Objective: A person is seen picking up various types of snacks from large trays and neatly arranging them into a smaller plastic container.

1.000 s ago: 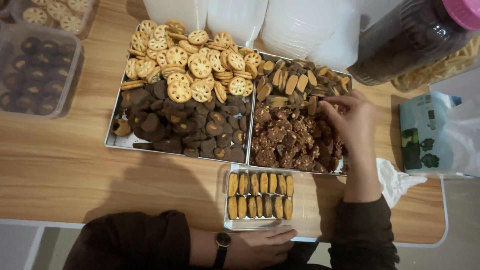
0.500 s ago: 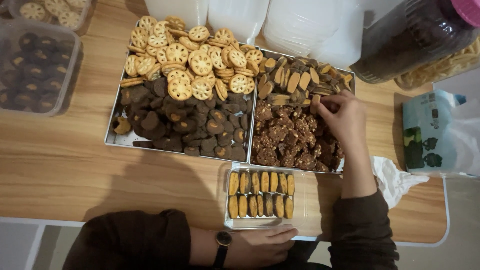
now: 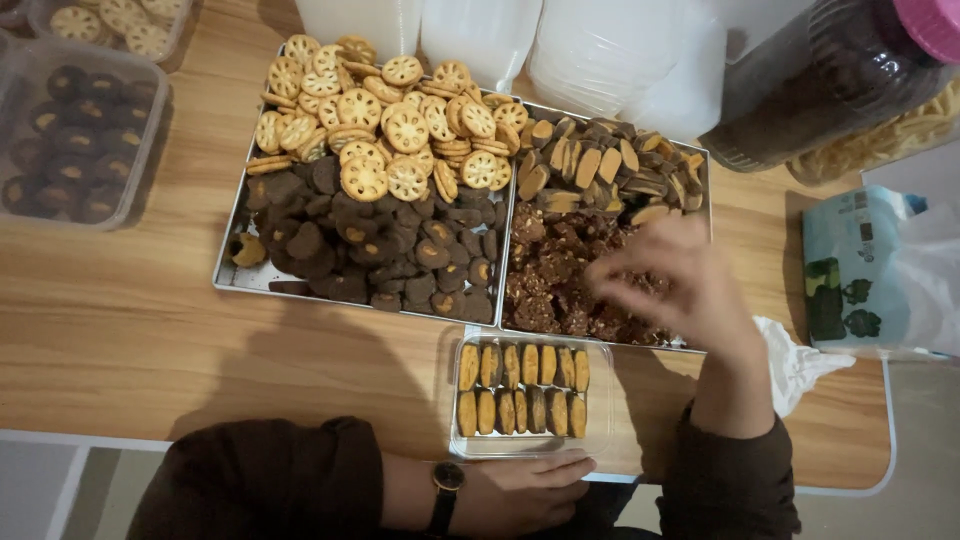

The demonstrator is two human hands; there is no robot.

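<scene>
Right hand [image 3: 680, 285] has dropped back over the brown clusters [image 3: 560, 285], blurred so grip unclear, left hand [image 3: 525, 492] flat-fingered steadying the clear box [image 3: 530, 392]; a crumbly piece could spill onto the tabletop [image 3: 130, 310].

Landmark: twin metal cookie trays [image 3: 232, 283]. Rt of them lay a soft teal-and-white tissue pack [image 3: 862, 270] w/ green print. Just below, a clear plastic box [image 3: 527, 447] of two-tone cookies. Far left, clear lidded tub [image 3: 75, 135] w/ dark cookies. Upper rt, dark jar [image 3: 830, 85], pink lid.
</scene>
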